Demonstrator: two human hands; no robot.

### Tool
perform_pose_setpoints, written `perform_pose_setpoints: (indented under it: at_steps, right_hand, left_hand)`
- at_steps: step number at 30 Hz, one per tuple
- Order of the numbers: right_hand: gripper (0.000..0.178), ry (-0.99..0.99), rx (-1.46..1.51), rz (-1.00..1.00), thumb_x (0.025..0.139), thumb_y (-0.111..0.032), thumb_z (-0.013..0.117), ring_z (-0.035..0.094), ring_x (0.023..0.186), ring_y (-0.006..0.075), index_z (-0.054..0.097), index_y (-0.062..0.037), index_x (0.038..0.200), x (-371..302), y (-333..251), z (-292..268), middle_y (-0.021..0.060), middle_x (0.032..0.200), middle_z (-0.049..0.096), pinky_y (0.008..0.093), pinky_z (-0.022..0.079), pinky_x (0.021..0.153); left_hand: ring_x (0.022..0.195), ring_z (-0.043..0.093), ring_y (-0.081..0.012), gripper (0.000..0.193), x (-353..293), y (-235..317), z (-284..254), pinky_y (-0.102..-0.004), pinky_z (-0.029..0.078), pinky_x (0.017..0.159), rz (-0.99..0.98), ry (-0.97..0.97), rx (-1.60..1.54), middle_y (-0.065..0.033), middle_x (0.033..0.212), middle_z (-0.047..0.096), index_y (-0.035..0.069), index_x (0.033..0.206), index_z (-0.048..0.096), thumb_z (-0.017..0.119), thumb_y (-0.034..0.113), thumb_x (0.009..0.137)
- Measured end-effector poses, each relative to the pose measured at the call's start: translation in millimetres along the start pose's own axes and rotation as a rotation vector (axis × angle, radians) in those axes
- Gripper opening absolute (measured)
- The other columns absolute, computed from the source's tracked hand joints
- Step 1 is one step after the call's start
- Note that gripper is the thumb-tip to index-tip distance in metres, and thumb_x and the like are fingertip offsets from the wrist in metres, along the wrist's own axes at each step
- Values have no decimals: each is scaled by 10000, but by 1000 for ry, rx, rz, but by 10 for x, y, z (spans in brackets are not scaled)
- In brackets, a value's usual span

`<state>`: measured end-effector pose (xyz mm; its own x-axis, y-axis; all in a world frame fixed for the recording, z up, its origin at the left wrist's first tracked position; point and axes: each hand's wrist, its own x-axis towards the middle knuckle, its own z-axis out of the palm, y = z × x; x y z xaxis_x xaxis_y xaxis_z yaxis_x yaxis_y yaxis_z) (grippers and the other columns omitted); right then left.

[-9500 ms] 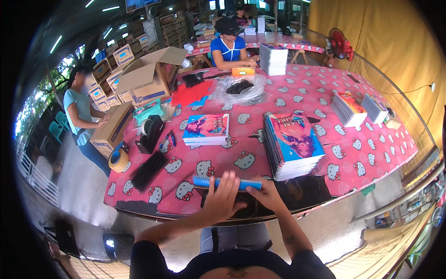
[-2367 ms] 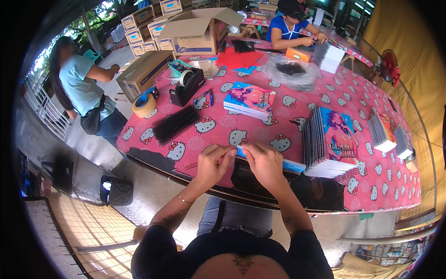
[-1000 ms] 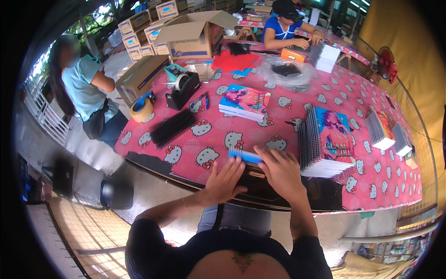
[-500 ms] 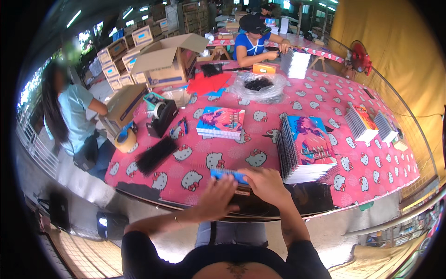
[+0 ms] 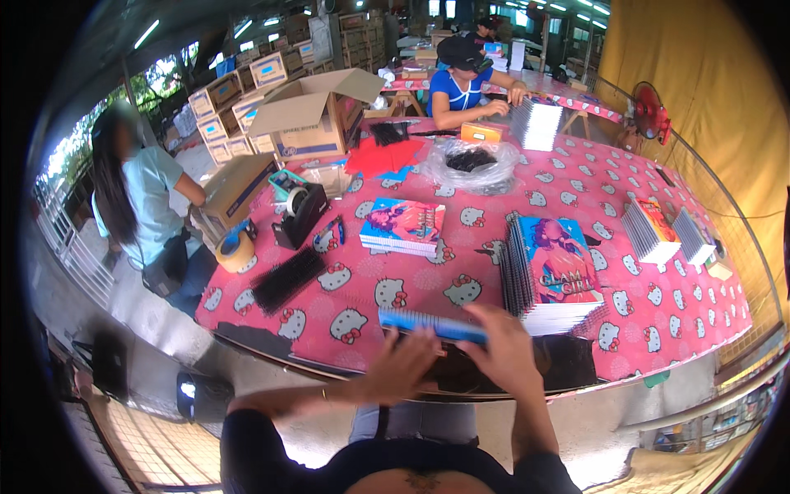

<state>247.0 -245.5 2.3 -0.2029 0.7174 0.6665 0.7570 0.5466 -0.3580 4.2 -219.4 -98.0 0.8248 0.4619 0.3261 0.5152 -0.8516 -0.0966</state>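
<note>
A spiral notebook with a blue edge [image 5: 436, 323] stands tilted at the table's near edge, its coil along the top. My right hand [image 5: 508, 352] is at its right end, thumb and forefinger on either side of it. Against its near side lies my left hand [image 5: 403, 364], fingers stretched out and smeared by motion. The notebook's lower part is hidden behind my hands. Just right of it rises a tall stack of spiral notebooks [image 5: 561, 259] with pink and blue covers. A lower stack of similar books [image 5: 403, 224] sits farther back.
On the left are black binding coils [image 5: 288, 278], a tape dispenser [image 5: 302, 216] and a tape roll [image 5: 235, 250]. A plastic bag [image 5: 502, 169] of black pieces lies at the back. More notebooks [image 5: 652, 229] stand right. One person [image 5: 140, 198] stands left; another [image 5: 461, 86] sits opposite.
My right hand has shifted right, and its fingers have spread around the notebook's end. More of the notebook's coiled edge shows now. The whole view has shifted slightly.
</note>
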Motion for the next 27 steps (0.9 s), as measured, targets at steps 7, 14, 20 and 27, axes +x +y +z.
perform_pose_setpoints:
  at_steps: [7,14,20,27]
  right_hand:
    - [324,36,834,513,857,-36,805,637,931,93,662,-12,1147,-531,429,574,56,1043,702,251,517,826]
    - [239,183,729,423,869,-80,805,662,810,63,712,-5,1076,-456,298,754,64,913,751,243,529,733]
    - [283,122,755,489,866,-87,811,635,864,74,644,-19,1085,-468,310,775,48,957,715,249,510,769]
    - [230,-19,1122,581,944,-110,735,529,806,32,612,-32,1122,-509,390,610,-32,888,603,218,433,685]
  left_hand:
    - [1242,553,-299,522,618,-498,-644,-659,198,1146,-61,-21,-190,-127,1252,608,46,1228,606,711,421,882]
    - [1482,301,-451,828,122,-41,-40,-719,171,1142,-103,127,28,-286,1554,375,-68,1474,414,563,552,945]
    - [1485,321,-414,796,61,27,-61,-680,187,1160,92,-51,151,-263,1564,386,-38,1495,414,542,536,960]
    - [1464,369,-352,825,248,21,-154,-636,252,1144,32,27,60,-197,1563,413,10,1510,408,586,557,919]
